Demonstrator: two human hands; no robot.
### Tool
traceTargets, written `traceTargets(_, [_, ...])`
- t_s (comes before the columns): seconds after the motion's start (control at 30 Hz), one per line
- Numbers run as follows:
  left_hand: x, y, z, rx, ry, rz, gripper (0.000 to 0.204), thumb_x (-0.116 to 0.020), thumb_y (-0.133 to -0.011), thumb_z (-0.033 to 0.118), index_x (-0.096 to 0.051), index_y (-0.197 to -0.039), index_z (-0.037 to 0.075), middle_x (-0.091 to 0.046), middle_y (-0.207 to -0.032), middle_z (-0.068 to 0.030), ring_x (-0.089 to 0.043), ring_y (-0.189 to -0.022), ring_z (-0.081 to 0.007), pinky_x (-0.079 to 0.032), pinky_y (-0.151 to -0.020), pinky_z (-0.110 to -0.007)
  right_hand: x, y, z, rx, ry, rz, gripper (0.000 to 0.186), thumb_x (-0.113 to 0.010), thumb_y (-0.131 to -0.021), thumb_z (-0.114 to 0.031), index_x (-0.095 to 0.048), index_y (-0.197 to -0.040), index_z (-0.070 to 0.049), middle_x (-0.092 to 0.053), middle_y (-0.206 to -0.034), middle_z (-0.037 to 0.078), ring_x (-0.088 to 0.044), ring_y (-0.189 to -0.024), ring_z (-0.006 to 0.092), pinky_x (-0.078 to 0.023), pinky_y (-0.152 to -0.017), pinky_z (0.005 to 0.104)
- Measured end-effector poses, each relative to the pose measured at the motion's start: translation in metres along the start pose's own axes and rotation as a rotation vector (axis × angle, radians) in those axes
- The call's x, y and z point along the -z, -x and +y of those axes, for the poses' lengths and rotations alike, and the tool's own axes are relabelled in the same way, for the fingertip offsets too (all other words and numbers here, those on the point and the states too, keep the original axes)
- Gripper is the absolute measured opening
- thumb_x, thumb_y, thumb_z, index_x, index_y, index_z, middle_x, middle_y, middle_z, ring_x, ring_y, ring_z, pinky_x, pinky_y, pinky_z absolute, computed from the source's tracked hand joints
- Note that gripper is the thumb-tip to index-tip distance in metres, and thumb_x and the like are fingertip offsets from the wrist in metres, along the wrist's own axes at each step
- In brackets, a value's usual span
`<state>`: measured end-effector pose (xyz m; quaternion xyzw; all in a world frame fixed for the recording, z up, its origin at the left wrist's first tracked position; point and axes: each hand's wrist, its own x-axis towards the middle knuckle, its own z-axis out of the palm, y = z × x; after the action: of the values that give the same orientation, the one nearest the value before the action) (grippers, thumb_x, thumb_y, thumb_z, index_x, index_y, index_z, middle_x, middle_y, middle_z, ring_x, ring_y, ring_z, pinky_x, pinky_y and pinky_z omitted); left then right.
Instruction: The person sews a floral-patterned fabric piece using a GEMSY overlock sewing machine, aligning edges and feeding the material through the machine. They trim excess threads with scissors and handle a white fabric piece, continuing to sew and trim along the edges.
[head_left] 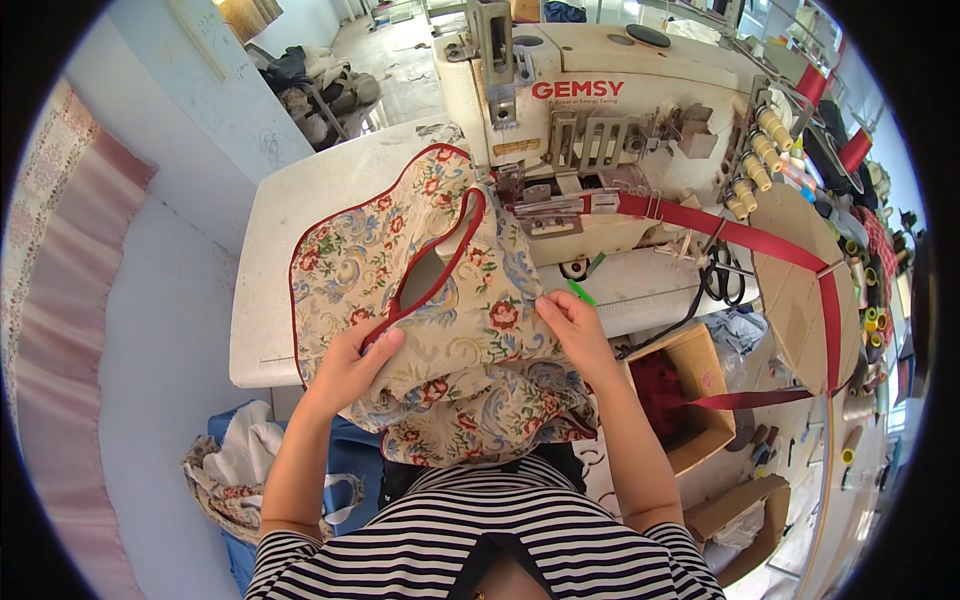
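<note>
A floral tapestry fabric piece [480, 290], cream with red roses and blue scrolls, is spread over the sewing table and hangs down toward my lap. Dark red binding edges it and rims a long slit-like opening. My left hand [352, 362] grips the bound edge at the lower end of that opening, thumb on top. Farther right, my right hand [572, 322] pinches the fabric near its right side. Just beyond the cloth stands a white industrial sewing machine [640, 75]; the bound edge reaches close to its needle area. Red binding tape [740, 235] runs into the machine's folder.
Black-handled scissors [722, 275] hang right of the machine, beside a round cardboard disc [805, 285] guiding the tape. A cardboard box [700, 430] holds more tape. Several thread cones [765, 150] stand at right. Blue cloth and scraps [245, 450] lie lower left; a pink curtain [75, 350] hangs beyond.
</note>
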<state>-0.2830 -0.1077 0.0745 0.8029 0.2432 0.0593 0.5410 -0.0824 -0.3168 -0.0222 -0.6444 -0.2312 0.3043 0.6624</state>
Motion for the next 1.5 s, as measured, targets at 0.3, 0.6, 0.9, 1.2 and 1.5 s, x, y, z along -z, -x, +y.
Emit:
traceTargets(0.3, [0.004, -0.020, -0.002, -0.071, 0.018, 0.069, 0.036, -0.056, -0.093, 0.031, -0.062, -0.102, -0.004, -0.052, -0.073, 0.0036, -0.043, -0.069, -0.0046, -0.038, -0.061, -0.021, 0.001, -0.001, 0.003, 0.069, 0.098, 0.038, 0.030, -0.054, -0.094, -0.026, -0.051, -0.078, -0.001, -0.038, -0.062, -0.005, -0.032, -0.058, 0.0052, -0.028, -0.051, 0.0231])
traceTargets(0.6, [0.013, -0.045, 0.005, -0.160, 0.039, 0.141, 0.036, -0.056, -0.093, 0.030, -0.062, -0.105, -0.003, -0.059, -0.083, 0.0012, -0.049, -0.076, -0.0048, -0.042, -0.068, -0.021, 0.009, 0.002, 0.010, 0.049, 0.171, 0.046, 0.032, -0.054, -0.094, -0.026, -0.051, -0.079, 0.001, -0.037, -0.060, -0.001, -0.033, -0.057, 0.0070, -0.030, -0.051, 0.0250])
traceTargets(0.9, [0.030, -0.075, 0.013, -0.261, -0.085, 0.205, 0.035, -0.058, -0.092, 0.029, -0.063, -0.103, -0.004, -0.061, -0.084, -0.0006, -0.051, -0.077, -0.0062, -0.043, -0.071, -0.023, 0.009, 0.007, 0.006, 0.056, 0.219, 0.056, 0.033, -0.053, -0.094, -0.028, -0.052, -0.081, 0.002, -0.039, -0.062, 0.000, -0.034, -0.059, 0.0089, -0.032, -0.054, 0.0259])
traceTargets(1.2, [0.056, -0.118, 0.010, -0.294, -0.177, 0.214, 0.037, -0.061, -0.090, 0.032, -0.063, -0.100, -0.003, -0.061, -0.082, -0.0004, -0.050, -0.075, -0.0061, -0.043, -0.071, -0.023, 0.014, 0.020, 0.008, 0.031, 0.234, 0.015, 0.035, -0.053, -0.094, -0.030, -0.050, -0.078, 0.001, -0.038, -0.062, -0.001, -0.034, -0.060, 0.0092, -0.033, -0.054, 0.0261])
traceTargets(1.5, [0.040, -0.123, 0.012, -0.773, -0.685, 0.694, 0.023, -0.066, -0.085, 0.019, -0.063, -0.097, -0.001, -0.060, -0.075, -0.0076, -0.058, -0.074, -0.0189, -0.044, -0.075, -0.028, 0.020, 0.031, 0.024, -0.089, 0.154, -0.015, 0.039, -0.055, -0.094, -0.035, -0.056, -0.075, 0.000, -0.040, -0.061, -0.005, -0.034, -0.059, 0.0058, -0.033, -0.052, 0.0250])
